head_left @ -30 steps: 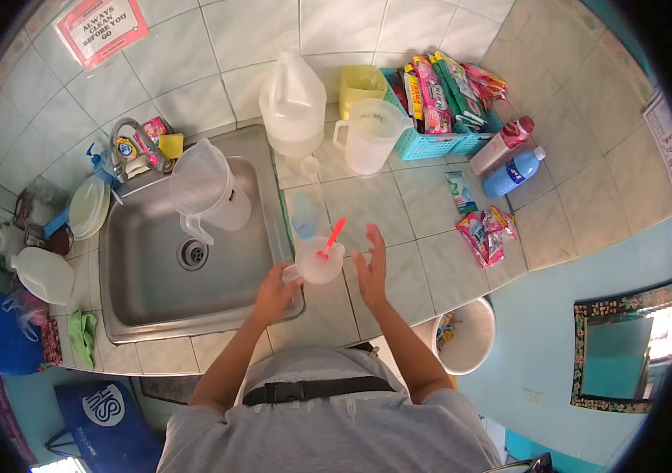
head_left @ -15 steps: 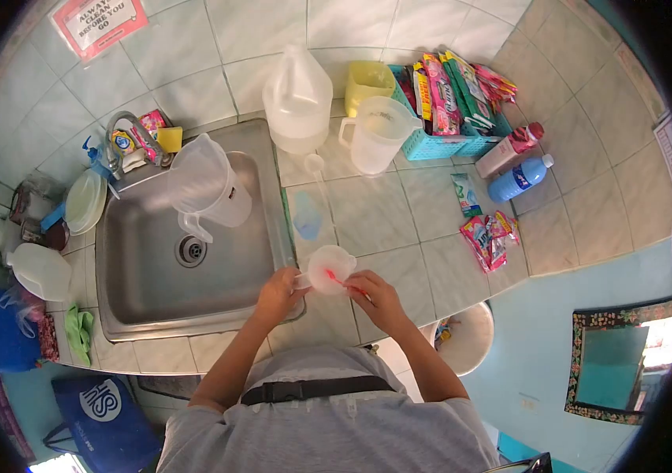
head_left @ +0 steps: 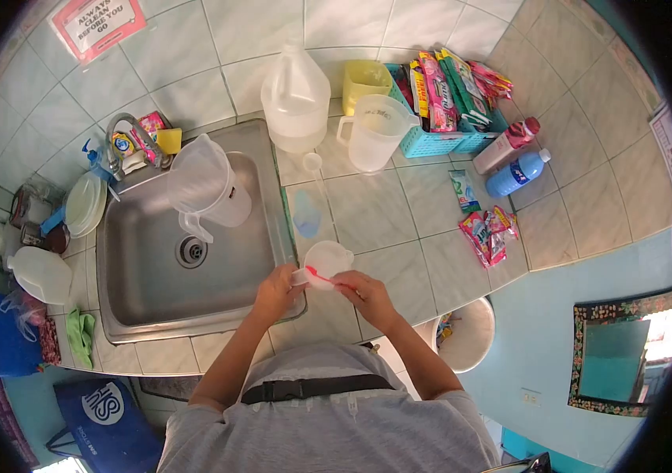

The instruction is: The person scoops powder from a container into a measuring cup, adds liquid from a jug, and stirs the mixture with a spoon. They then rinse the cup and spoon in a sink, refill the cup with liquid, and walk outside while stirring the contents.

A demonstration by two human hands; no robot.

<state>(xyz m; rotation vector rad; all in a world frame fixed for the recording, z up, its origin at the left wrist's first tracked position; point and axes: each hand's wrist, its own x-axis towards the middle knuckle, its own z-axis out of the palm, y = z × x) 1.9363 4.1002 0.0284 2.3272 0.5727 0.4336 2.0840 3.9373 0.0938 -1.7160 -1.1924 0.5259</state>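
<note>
My left hand (head_left: pixel 277 294) is closed around the handle of a small white plastic measuring cup (head_left: pixel 331 255) at the counter's front, just right of the sink. My right hand (head_left: pixel 366 296) pinches a thin red plastic spoon (head_left: pixel 319 275), its red end over the cup's near left part. Whether the spoon touches the cup cannot be made out. Just beyond the cup lie a bluish translucent piece (head_left: pixel 306 214) and a long-handled white scoop (head_left: pixel 312 162).
A clear pitcher (head_left: pixel 230 201) stands in the steel sink (head_left: pixel 147 272). Behind are a large jug (head_left: pixel 295 102), a white pitcher (head_left: pixel 375 138), a yellow container (head_left: pixel 365 83) and a teal basket (head_left: pixel 430 143) of sachets. Bottles (head_left: pixel 517 175) and pink sachets (head_left: pixel 487 236) lie right.
The red spoon has moved left and now shows above the cup's near left edge. My right hand has shifted slightly left with it. My left hand still grips the cup's handle.
</note>
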